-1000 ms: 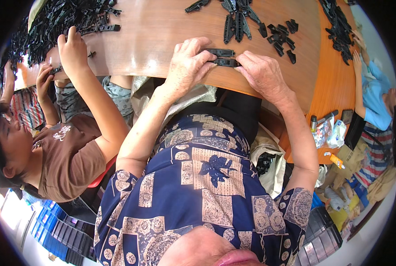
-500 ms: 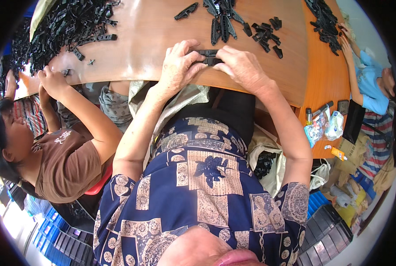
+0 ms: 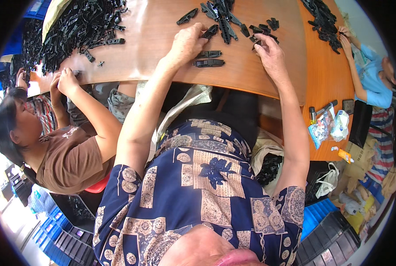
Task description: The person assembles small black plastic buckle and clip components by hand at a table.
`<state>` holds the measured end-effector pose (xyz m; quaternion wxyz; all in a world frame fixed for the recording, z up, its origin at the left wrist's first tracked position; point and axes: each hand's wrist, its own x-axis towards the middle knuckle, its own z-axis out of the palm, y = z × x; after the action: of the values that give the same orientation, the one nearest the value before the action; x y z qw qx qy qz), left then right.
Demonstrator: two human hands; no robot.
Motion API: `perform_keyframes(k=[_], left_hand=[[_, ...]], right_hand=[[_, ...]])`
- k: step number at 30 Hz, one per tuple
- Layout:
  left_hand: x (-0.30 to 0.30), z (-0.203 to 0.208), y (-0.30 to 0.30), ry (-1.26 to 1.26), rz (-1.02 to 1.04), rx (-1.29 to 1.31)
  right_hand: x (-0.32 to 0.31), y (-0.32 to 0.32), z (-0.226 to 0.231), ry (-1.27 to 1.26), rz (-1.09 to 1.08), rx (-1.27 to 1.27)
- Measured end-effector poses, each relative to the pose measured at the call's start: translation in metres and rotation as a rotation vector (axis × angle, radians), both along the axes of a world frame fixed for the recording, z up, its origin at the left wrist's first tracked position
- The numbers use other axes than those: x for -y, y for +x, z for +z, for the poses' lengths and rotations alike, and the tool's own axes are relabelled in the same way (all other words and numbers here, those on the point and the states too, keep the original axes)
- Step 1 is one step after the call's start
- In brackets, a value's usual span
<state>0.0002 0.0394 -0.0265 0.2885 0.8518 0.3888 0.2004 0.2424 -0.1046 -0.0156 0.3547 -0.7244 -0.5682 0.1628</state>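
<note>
My left hand [image 3: 187, 44] is stretched out over the wooden table [image 3: 153, 40], its fingertips pinched narrowly on a long black plastic clip [image 3: 210, 31] at the near edge of the small heap of black parts [image 3: 222, 13] just beyond them. Two more clips [image 3: 209, 58] lie side by side on the wood just below and to the right of those fingers, between my two hands. My right hand [image 3: 271, 55] reaches toward the scattered small black pieces [image 3: 264, 29], fingers curled narrow around one at their tips, though I cannot tell whether it is truly gripped.
</note>
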Motion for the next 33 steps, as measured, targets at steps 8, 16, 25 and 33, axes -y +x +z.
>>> perform_keyframes(k=[8, 16, 25, 33], left_hand=[[-0.001, 0.0, -0.029, 0.129, -0.003, -0.09], [0.015, 0.005, -0.023, 0.147, -0.295, -0.031], [0.018, 0.002, -0.021, 0.134, -0.297, -0.002], [0.023, 0.0, -0.023, 0.113, -0.277, 0.055]], right_hand=[[0.028, 0.004, 0.004, 0.005, 0.114, 0.316], [0.018, -0.01, 0.034, -0.142, 0.207, 0.472], [-0.007, -0.039, 0.03, -0.067, 0.366, 0.376], [-0.005, -0.041, 0.035, -0.005, 0.402, 0.394]])
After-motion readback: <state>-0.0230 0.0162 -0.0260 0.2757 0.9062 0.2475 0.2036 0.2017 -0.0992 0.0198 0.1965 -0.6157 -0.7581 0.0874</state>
